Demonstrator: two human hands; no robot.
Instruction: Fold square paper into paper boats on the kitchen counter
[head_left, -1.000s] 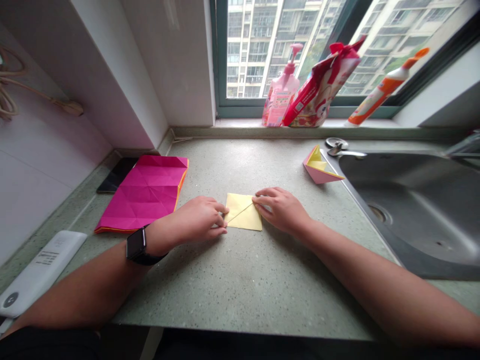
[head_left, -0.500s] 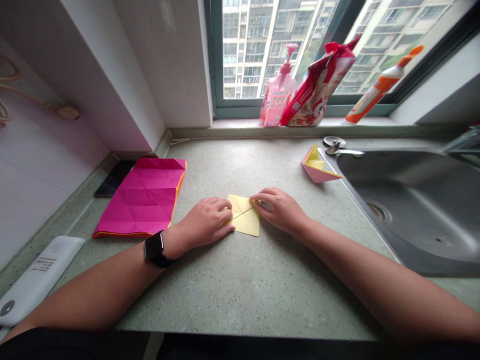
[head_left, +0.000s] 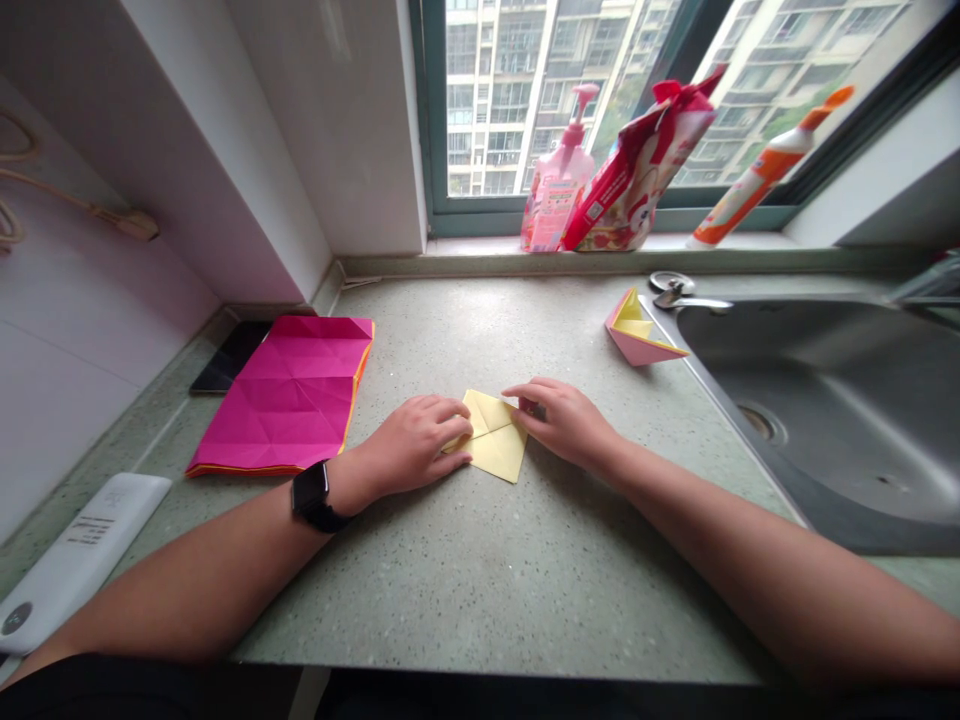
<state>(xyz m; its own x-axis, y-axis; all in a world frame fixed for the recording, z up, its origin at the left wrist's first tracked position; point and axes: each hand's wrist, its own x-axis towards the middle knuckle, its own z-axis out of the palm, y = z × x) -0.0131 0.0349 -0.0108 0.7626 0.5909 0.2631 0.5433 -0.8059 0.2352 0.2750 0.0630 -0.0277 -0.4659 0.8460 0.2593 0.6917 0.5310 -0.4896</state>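
A small folded sheet of yellow paper lies on the counter, turned at an angle, with crease lines and a slanting seam across it. My left hand, a black watch on its wrist, grips the paper's left corner with curled fingers and thumb, hiding that corner. At the upper right corner is my right hand. Its index finger reaches just past the paper's edge and its thumb is at the corner, with a gap between them. Further right stands a folded paper boat, pink outside and yellow inside.
A magenta creased paper stack partly covers a dark phone-like slab at left. Nearer lies a white power strip. The steel sink is at right. A pink pump bottle, red bag and orange-white bottle line the windowsill.
The yellow paper has turned clockwise and shifted slightly right, its lower corner now nearer me. My right index finger has come away from the paper's edge; my left hand has moved slightly right.
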